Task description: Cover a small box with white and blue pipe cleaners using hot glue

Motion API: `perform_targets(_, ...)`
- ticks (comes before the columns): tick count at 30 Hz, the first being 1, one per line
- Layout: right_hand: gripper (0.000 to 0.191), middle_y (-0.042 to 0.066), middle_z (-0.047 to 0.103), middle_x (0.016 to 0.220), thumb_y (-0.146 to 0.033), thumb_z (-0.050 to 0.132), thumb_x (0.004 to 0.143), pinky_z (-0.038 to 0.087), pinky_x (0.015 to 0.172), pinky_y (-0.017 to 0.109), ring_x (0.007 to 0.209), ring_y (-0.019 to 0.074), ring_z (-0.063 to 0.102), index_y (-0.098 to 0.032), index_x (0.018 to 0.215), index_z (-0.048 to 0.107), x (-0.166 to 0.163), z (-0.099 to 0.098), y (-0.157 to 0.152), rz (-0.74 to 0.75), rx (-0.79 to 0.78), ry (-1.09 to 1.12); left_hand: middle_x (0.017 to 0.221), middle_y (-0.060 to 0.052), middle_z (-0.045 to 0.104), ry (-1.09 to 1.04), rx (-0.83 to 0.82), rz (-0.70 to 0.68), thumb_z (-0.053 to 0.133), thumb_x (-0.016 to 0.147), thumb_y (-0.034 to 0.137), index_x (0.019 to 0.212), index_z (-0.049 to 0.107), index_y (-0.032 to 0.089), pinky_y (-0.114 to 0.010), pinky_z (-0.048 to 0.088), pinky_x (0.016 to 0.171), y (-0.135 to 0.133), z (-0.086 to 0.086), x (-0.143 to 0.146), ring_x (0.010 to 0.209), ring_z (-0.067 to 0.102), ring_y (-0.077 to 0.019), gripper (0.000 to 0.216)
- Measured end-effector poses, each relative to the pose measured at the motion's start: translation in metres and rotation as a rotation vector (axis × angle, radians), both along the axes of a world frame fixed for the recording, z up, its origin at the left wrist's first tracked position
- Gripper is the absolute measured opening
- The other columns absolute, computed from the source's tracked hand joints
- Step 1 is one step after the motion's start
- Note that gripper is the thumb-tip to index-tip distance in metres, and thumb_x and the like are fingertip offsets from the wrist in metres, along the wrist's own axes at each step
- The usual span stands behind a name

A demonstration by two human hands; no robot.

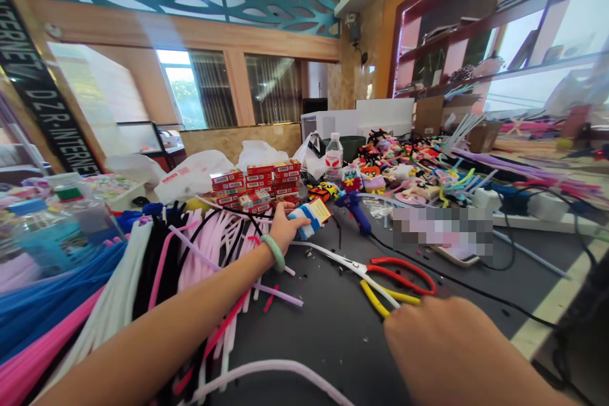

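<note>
My left hand (285,225), with a pale green bangle (273,253) at the wrist, grips a small box (308,218) banded in fuzzy blue and white, its cream end bare. From near the box a white pipe cleaner (384,293) appears to run across a pair of scissors (354,264) to my right hand (442,339). That hand is closed, seen from the back, fingers mostly hidden. The scissors lie on the dark table, their red and yellow handles beside my right hand.
Bundles of coloured pipe cleaners (114,285) fill the left side. Stacked red boxes (273,181) stand behind my left hand. Beyond lie a blue glue gun (354,209), a water bottle (333,153) and heaped fuzzy figures (380,155). A phone (451,244) and black cables lie to the right.
</note>
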State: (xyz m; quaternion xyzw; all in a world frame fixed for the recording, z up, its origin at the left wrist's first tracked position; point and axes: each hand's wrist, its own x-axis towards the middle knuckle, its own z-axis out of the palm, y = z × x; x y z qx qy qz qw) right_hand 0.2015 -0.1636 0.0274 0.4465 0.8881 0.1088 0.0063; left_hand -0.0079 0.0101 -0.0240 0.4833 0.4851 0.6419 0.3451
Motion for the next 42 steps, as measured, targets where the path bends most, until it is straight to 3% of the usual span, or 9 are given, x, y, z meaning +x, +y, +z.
perform_targets(3,0.033,0.013,0.076,0.077,0.005,0.050,0.074,0.043,0.046,0.027,0.069,0.0278,0.074,-0.018,0.078,0.074,-0.012,0.014,0.018,-0.185,-0.132,-0.158,0.086,0.001,0.050,-0.001,-0.005,0.015,0.072,0.052,0.007,0.086,0.046,0.020,-0.024,0.047,0.066,0.001,-0.002,0.000,0.077,0.054,-0.0131,0.045)
perform_targets(5,0.032,0.015,0.076,0.084,0.004,0.049,0.078,0.046,0.051,0.027,0.077,0.0277,0.074,-0.016,0.085,0.073,-0.016,0.018,0.030,-0.234,-0.118,-0.143,0.086,0.001,0.050,-0.003,-0.010,0.024,0.073,0.052,0.006,0.086,0.046,0.020,-0.024,0.047,0.067,0.001,-0.002,0.000,0.077,0.054,-0.0130,0.045)
perform_targets(18,0.029,0.020,0.072,0.089,0.005,0.041,0.084,0.048,0.062,0.030,0.086,0.0280,0.072,-0.007,0.094,0.066,-0.019,-0.008,0.114,-0.368,0.033,0.028,0.087,0.000,0.053,-0.036,-0.037,0.045,0.074,0.057,0.006,0.090,0.044,0.020,-0.023,0.046,0.067,0.007,-0.007,-0.001,0.077,0.057,-0.0128,0.046)
perform_targets(23,0.032,0.020,0.071,0.088,0.004,0.034,0.086,0.046,0.057,0.028,0.084,0.0273,0.072,-0.006,0.096,0.064,-0.015,-0.014,0.126,-0.371,0.073,0.035,0.088,-0.001,0.052,-0.042,-0.057,0.042,0.073,0.060,0.007,0.090,0.043,0.020,-0.023,0.046,0.065,0.005,-0.008,0.000,0.076,0.056,-0.0127,0.045)
perform_targets(27,0.032,0.018,0.068,0.094,0.003,0.034,0.086,0.043,0.057,0.028,0.080,0.0244,0.071,-0.007,0.099,0.061,-0.014,-0.010,0.124,-0.194,0.095,0.009,0.088,-0.001,0.052,-0.027,-0.070,0.063,0.073,0.059,0.007,0.090,0.042,0.020,-0.025,0.047,0.068,0.005,-0.008,0.001,0.078,0.056,-0.0143,0.046)
perform_targets(30,0.028,0.009,0.068,0.090,-0.001,0.039,0.084,0.041,0.058,0.025,0.073,0.0181,0.069,-0.015,0.094,0.062,-0.010,-0.012,0.122,0.093,0.115,-0.014,0.089,-0.002,0.051,0.005,-0.066,0.116,0.072,0.059,0.009,0.088,0.041,0.020,-0.030,0.046,0.074,0.004,-0.007,0.001,0.083,0.056,-0.0171,0.044)
perform_targets(34,0.031,0.005,0.066,0.071,0.000,0.035,0.080,0.039,0.050,0.027,0.053,0.0172,0.063,-0.017,0.081,0.061,-0.001,-0.025,0.118,0.459,0.295,0.112,0.093,-0.002,0.048,0.087,-0.005,0.220,0.070,0.058,0.007,0.087,0.041,0.021,-0.034,0.039,0.090,-0.006,-0.001,0.005,0.096,0.051,-0.0193,0.044)
perform_targets(38,0.034,0.005,0.070,0.075,-0.006,0.030,0.086,0.047,0.055,0.025,0.060,0.0167,0.068,-0.018,0.094,0.061,0.001,-0.035,0.117,0.463,0.223,0.468,0.096,-0.002,0.046,0.161,0.045,0.251,0.071,0.056,0.006,0.087,0.042,0.021,-0.033,0.035,0.096,-0.020,0.008,0.017,0.100,0.047,-0.0195,0.044)
perform_targets(42,0.043,0.003,0.070,0.077,-0.015,0.031,0.088,0.050,0.052,0.024,0.055,0.0156,0.067,-0.015,0.128,0.048,-0.004,-0.036,0.120,0.396,0.022,0.684,0.100,-0.002,0.045,0.177,0.029,0.263,0.069,0.059,0.006,0.091,0.040,0.021,-0.033,0.035,0.096,-0.027,0.014,0.030,0.101,0.047,-0.0191,0.045)
